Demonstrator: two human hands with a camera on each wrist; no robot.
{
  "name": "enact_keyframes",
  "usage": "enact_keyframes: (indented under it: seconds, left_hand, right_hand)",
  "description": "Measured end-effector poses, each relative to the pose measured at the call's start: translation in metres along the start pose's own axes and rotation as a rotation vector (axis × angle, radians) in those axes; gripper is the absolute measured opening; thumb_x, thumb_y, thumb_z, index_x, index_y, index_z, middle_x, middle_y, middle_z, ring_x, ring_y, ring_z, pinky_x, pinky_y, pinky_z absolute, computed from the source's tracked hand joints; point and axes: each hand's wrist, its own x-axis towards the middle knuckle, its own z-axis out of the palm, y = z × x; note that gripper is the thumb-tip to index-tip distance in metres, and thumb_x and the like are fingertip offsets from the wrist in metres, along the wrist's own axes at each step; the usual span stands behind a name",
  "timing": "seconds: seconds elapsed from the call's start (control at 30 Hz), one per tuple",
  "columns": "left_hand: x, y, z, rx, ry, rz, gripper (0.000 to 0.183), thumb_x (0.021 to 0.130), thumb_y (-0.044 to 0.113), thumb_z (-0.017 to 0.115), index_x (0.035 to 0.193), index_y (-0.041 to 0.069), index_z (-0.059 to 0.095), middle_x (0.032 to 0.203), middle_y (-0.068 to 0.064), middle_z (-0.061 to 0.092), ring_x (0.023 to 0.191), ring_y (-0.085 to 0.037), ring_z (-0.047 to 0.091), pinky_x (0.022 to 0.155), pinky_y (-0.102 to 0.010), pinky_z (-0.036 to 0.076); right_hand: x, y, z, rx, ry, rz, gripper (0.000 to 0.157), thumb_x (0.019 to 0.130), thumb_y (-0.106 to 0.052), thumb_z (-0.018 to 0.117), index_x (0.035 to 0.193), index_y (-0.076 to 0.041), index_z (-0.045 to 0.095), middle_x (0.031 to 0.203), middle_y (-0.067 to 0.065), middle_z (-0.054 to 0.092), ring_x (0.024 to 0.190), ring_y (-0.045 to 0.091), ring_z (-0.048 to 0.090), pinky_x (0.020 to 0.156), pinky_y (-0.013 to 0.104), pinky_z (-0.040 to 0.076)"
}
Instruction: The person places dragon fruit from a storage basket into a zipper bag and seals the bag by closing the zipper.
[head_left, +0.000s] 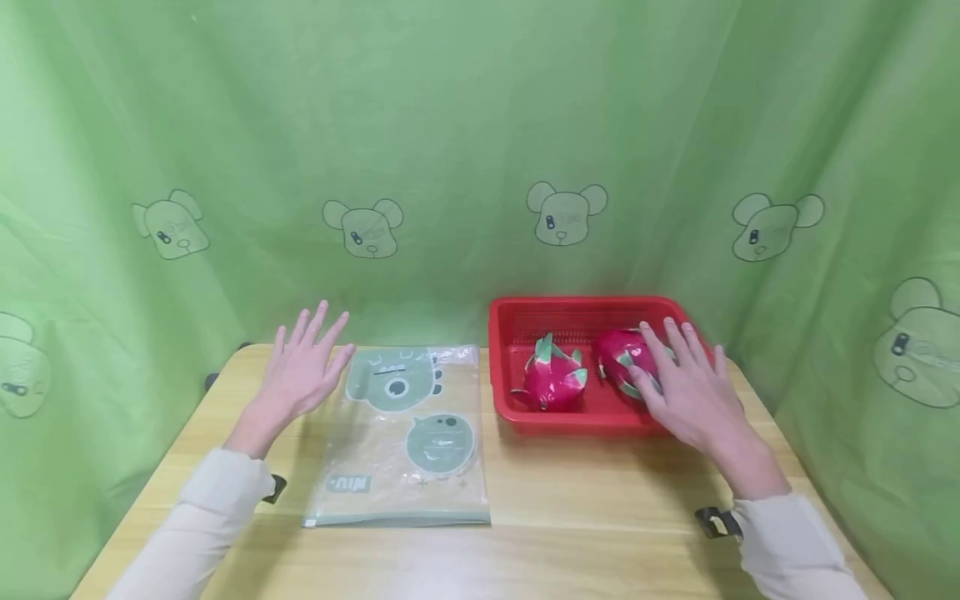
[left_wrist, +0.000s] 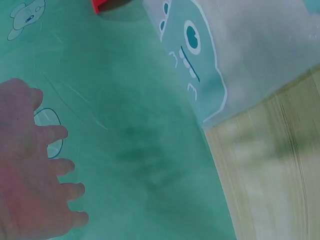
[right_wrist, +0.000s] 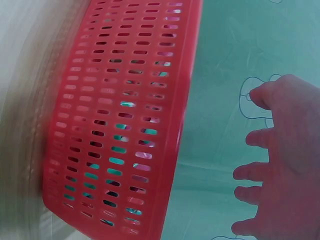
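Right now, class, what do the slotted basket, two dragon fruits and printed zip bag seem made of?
Slotted basket: probably moulded plastic, semi-gloss, with regular slots.
Dragon fruits: glossy, perhaps plastic or coated film, judging by white glints.
Printed zip bag: likely clear, shiny plastic film; the tabletop shows through.

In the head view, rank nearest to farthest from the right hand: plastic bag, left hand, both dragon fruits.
1. Right dragon fruit: partly hidden by right hand.
2. Left dragon fruit: left side of red basket.
3. Plastic bag: left of basket.
4. Left hand: farthest left.
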Motion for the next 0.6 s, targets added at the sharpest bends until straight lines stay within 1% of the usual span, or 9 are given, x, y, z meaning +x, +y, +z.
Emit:
enact_keyframes:
  seconds: [0.07,0.3,0.43,0.6]
  left_hand:
    - [-0.001,0.002,0.001,0.000,0.007,0.003,0.067,0.109,0.055,0.022,0.165,0.017,0.021,0.170,-0.014,-0.003,0.154,-0.046,0.002,0.120,-0.066,-0.005]
    - [-0.006,0.005,0.004,0.003,0.038,0.011,0.067,0.109,0.055,0.022,0.164,0.016,0.022,0.171,-0.015,0.000,0.154,-0.047,0.003,0.120,-0.067,-0.003]
    - [-0.012,0.010,0.005,-0.017,0.054,0.015,0.066,0.110,0.052,0.025,0.164,0.015,0.022,0.170,-0.015,0.000,0.154,-0.047,0.003,0.120,-0.067,-0.002]
    - [-0.018,0.021,0.009,-0.050,0.080,0.029,0.065,0.110,0.051,0.028,0.164,0.015,0.025,0.170,-0.018,0.004,0.154,-0.047,0.006,0.120,-0.068,0.001]
  right_hand:
    - [-0.002,-0.001,-0.001,0.006,0.004,0.001,0.080,0.100,-0.041,0.057,0.165,-0.014,0.017,0.168,0.026,0.011,0.152,0.051,0.007,0.112,0.081,0.003]
    - [-0.007,-0.006,-0.004,0.018,0.025,-0.006,0.077,0.103,-0.043,0.052,0.165,-0.015,0.017,0.168,0.025,0.012,0.153,0.049,0.007,0.113,0.079,0.002]
    - [-0.013,-0.007,-0.003,0.036,0.054,-0.011,0.076,0.102,-0.042,0.053,0.165,-0.014,0.020,0.167,0.025,0.015,0.152,0.049,0.010,0.114,0.078,0.003]
    - [-0.022,-0.009,-0.001,0.073,0.103,-0.026,0.072,0.103,-0.040,0.053,0.163,-0.013,0.025,0.166,0.026,0.021,0.149,0.052,0.017,0.117,0.075,0.002]
